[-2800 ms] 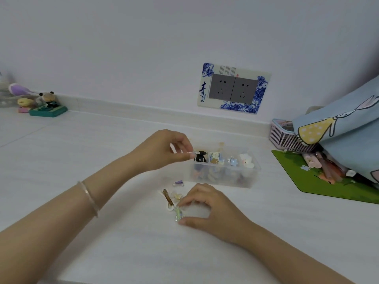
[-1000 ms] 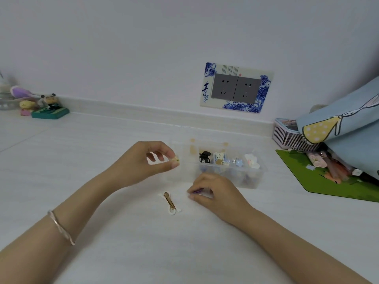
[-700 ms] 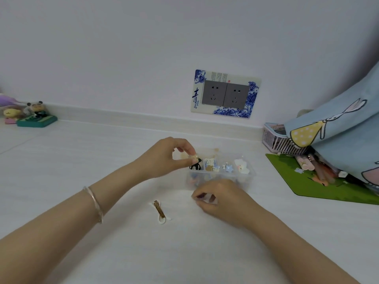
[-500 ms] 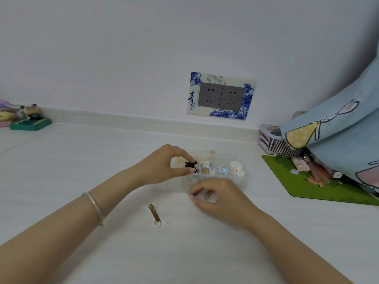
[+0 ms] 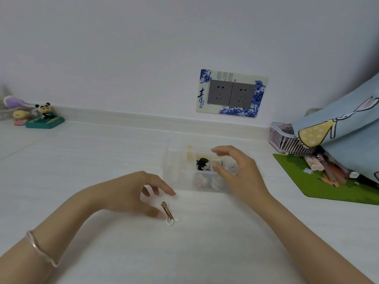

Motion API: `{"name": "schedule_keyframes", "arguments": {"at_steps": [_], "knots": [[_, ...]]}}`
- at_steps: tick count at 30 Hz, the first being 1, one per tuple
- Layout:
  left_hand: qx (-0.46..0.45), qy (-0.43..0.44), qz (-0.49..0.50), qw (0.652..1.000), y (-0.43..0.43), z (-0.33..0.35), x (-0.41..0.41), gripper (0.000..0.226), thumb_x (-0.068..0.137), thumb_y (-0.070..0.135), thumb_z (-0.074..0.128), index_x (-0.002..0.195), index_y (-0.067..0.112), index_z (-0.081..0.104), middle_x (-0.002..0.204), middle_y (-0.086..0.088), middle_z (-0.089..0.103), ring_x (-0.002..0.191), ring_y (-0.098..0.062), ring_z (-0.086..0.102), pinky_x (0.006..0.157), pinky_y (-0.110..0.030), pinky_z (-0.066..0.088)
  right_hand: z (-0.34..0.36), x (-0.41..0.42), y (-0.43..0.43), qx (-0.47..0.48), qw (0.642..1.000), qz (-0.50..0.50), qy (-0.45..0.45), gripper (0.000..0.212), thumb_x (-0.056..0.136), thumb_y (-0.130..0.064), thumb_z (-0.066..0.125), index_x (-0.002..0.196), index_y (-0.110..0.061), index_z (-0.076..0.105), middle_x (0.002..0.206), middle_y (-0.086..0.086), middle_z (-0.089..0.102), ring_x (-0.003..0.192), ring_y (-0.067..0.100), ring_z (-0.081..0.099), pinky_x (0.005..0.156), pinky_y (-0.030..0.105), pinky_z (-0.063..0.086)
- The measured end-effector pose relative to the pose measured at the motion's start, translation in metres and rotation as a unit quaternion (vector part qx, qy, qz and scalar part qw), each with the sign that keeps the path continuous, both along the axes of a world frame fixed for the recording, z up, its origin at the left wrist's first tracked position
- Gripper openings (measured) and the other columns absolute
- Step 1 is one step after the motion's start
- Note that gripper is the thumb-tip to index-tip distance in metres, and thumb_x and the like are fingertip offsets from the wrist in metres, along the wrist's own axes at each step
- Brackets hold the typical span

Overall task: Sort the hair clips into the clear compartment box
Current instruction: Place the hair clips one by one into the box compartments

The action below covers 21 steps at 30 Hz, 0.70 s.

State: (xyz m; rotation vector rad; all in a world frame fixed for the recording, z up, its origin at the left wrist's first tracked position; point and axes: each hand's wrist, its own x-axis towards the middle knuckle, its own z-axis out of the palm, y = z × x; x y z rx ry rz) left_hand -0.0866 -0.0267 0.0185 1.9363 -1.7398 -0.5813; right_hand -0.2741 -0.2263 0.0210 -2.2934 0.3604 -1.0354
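Down on the white tabletop (image 5: 92, 160), the left hand (image 5: 131, 193) lies low with its palm turned inward, the forearm coming in from the near left with a thin bangle (image 5: 41, 249) on the wrist. Its fingers are spread wide and hold nothing; the thumb tip touches, or sits just beside, a gold-and-white hair clip (image 5: 168, 212), while the forefinger reaches past the clip's far end. The clip lies flat, its long axis running from the far end under the forefinger toward the near right, the white rounded end nearest the thumb.

The right hand (image 5: 240, 173) hovers over the clear compartment box (image 5: 174, 171), fingers curved and parted, thumb below and forefinger above; I cannot tell whether anything small sits between them. Just left of those fingertips a black clip (image 5: 202, 163) rests in a back compartment, and pale clips show through the front wall below the thumb.

Beyond the right wrist lie a green mat (image 5: 307, 181) and a pink basket (image 5: 285, 140) under a blue printed cloth (image 5: 338, 130). Far left of the left hand stands a panda figurine (image 5: 44, 113). On the wall is a double socket (image 5: 231, 95).
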Motion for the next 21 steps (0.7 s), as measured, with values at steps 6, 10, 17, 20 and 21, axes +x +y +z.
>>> {"name": "schedule_keyframes", "arguments": {"at_steps": [6,10,17,20,21], "knots": [[0.019,-0.017,0.019,1.0,-0.004,-0.009,-0.005,0.021,0.069,0.046,0.076,0.088,0.046,0.068,0.084,0.023,0.06,0.08,0.002,0.055,0.071,-0.011,0.046,-0.002,-0.012,0.009,0.029,0.999,0.012,-0.032,0.024,0.085,-0.01,0.066,0.1,-0.029,0.065,0.099,-0.014,0.066,0.093,-0.003,0.058,0.083,0.004,0.037],[0.002,-0.011,0.025,1.0,-0.008,-0.013,-0.009,0.012,0.073,0.047,0.073,0.078,0.037,0.07,0.076,0.023,0.062,0.07,0.002,0.053,0.061,-0.009,0.043,-0.003,-0.011,0.018,0.026,0.999,0.036,-0.011,0.031,0.084,-0.006,0.065,0.096,-0.034,0.063,0.093,-0.016,0.065,0.09,-0.003,0.058,0.084,0.002,0.035],[-0.102,0.148,0.035,0.983,-0.011,-0.004,-0.012,0.006,0.084,0.024,0.069,0.08,0.027,0.071,0.067,0.009,0.067,0.065,-0.005,0.06,0.066,-0.014,0.046,-0.004,-0.009,0.035,0.065,0.99,0.116,0.047,0.02,0.084,-0.027,0.066,0.104,-0.031,0.068,0.103,-0.026,0.068,0.104,-0.01,0.057,0.088,0.001,0.035],[-0.123,0.229,0.026,0.965,-0.016,0.001,-0.019,0.005,0.085,0.022,0.068,0.081,0.022,0.072,0.069,0.006,0.067,0.067,-0.008,0.06,0.067,-0.017,0.048,0.003,-0.006,0.04,0.074,0.985,0.148,0.041,0.022,0.079,-0.034,0.067,0.101,-0.032,0.07,0.099,-0.02,0.07,0.096,-0.001,0.064,0.085,0.009,0.044],[-0.121,0.251,0.021,0.96,-0.018,0.001,-0.021,0.006,0.085,0.021,0.067,0.081,0.022,0.072,0.07,0.007,0.067,0.067,-0.008,0.06,0.066,-0.018,0.048,0.006,-0.005,0.04,0.075,0.984,0.155,0.044,0.019,0.079,-0.03,0.069,0.098,-0.031,0.071,0.096,-0.016,0.072,0.091,0.002,0.066,0.083,0.011,0.047]]}}
